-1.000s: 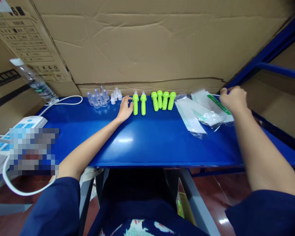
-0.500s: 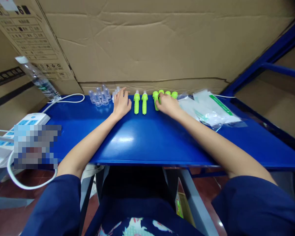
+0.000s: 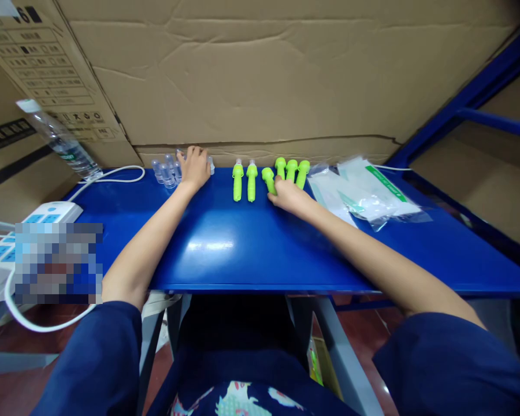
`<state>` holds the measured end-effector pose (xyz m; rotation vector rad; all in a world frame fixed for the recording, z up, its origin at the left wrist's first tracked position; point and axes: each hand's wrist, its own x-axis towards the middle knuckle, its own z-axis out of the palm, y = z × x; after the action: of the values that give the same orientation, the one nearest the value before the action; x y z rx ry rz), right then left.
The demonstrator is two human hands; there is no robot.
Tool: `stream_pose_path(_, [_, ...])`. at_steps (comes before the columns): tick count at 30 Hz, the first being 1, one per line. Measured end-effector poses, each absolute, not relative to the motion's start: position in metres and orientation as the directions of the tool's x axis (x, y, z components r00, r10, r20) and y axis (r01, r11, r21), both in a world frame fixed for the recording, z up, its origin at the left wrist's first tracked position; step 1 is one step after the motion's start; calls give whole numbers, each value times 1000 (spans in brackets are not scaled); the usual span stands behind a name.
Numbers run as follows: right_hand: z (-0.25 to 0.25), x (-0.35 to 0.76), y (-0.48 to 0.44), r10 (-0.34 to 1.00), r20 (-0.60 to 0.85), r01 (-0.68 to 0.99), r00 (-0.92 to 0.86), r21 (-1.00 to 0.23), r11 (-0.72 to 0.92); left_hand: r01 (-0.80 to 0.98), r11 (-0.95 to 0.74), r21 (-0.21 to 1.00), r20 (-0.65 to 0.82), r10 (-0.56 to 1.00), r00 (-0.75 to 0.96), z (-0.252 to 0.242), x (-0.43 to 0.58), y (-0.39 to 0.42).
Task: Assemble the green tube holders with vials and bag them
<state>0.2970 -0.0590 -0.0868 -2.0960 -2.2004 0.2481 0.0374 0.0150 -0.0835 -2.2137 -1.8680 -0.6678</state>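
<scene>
right of the clear-tipped green pair [image 3: 238, 186], a right hand [image 3: 289, 195] pinches a green stick [image 3: 268, 175] low, likely leaving its top clear; left of it, a left hand [image 3: 195, 169] arches over clear caps [image 3: 166, 175], grip impossible to tell.

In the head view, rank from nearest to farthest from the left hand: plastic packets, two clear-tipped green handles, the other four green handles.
1. Two clear-tipped green handles, just right of the left hand.
2. Other four green handles, farther right, at the right hand.
3. Plastic packets, rightmost.
</scene>
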Motion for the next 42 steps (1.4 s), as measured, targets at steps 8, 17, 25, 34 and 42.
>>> stream_pose_path(8, [-94,299,-81,999,-35,988,-22,-150,16,964,-229,135,450,881,146,-85,47,23])
stream_pose_path(17, [-112,310,-66,996,71,977,-53,-205,67,928,-337,159,524,825,210,-94,39,20])
stream_pose_path(25, [-122,326,-49,956,260,926,-138,-309,217,621,-651,437,801,596,60,-113,20,24])
stream_pose_path(34, [-103,317,-77,916,301,889,-264,-293,352,330,-493,805,519,855,9,-96,53,-1])
stream_pose_path(42, [-100,313,-81,953,199,898,-230,-333,286,267,-448,853,455,890,38,-93,56,-10])
